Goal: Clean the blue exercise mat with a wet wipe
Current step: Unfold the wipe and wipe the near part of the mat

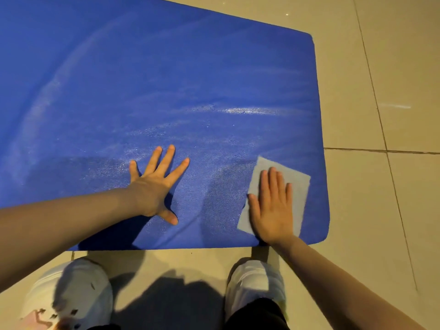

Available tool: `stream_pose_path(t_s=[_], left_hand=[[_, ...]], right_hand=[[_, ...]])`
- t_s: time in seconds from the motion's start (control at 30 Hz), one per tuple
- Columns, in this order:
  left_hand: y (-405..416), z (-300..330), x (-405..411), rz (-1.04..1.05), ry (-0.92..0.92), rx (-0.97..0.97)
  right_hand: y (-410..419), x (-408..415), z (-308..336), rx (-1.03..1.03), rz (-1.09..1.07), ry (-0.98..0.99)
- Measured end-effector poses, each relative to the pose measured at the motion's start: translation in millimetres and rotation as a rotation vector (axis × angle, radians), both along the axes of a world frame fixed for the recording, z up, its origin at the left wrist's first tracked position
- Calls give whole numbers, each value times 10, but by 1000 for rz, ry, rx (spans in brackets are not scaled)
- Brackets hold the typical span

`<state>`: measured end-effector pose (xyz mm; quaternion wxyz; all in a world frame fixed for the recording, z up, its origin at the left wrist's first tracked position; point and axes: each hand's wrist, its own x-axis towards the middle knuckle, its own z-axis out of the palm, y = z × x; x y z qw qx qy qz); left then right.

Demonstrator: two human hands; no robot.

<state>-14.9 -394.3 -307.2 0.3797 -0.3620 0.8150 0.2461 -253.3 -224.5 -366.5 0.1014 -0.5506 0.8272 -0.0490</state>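
This looks like an indoor room, perhaps in a home or a gym; the view does not settle which. The floor [357, 186] is laid with large glossy beige tiles with thin dark grout lines, reflecting a ceiling light. A blue exercise mat [142, 79] lies flat on it, and the person's white sneakers [81, 289] stand at its edge.

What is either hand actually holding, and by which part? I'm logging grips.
Neither grips anything. The right hand presses flat on the wet wipe's middle; the left hand rests on the mat.
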Motion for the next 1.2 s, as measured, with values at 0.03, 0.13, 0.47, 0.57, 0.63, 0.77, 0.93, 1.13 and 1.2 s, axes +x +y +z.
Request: stream_pose_path(t_s=[0.03,0.13,0.47,0.57,0.63,0.77,0.93,1.13,1.2], left_hand=[[6,-7,10,-1,-1,-4],[16,-11,20,-3,16,-16],[4,1,38,-21,13,-5],[3,-4,34,-28,0,-3],[4,-1,6,-37,-26,-10],[-3,23,-33,-55,-84,-26],[10,15,-16,-64,-82,-39],[-3,-29,25,-41,-57,-15],[-7,-29,30,-44,-57,-10]], right_hand=[[-12,232,-17,-6,173,-31],[-123,715,-29,-32,616,-53],[570,-789,2,2,-232,-10],[726,-850,-76,82,-293,4],[593,-611,-60,73,-221,24],[138,175,49,-22,195,-33],[-406,424,-59,-66,709,-53],[-427,-803,2,3,-15,-2],[-415,-1025,70,76,-170,24]])
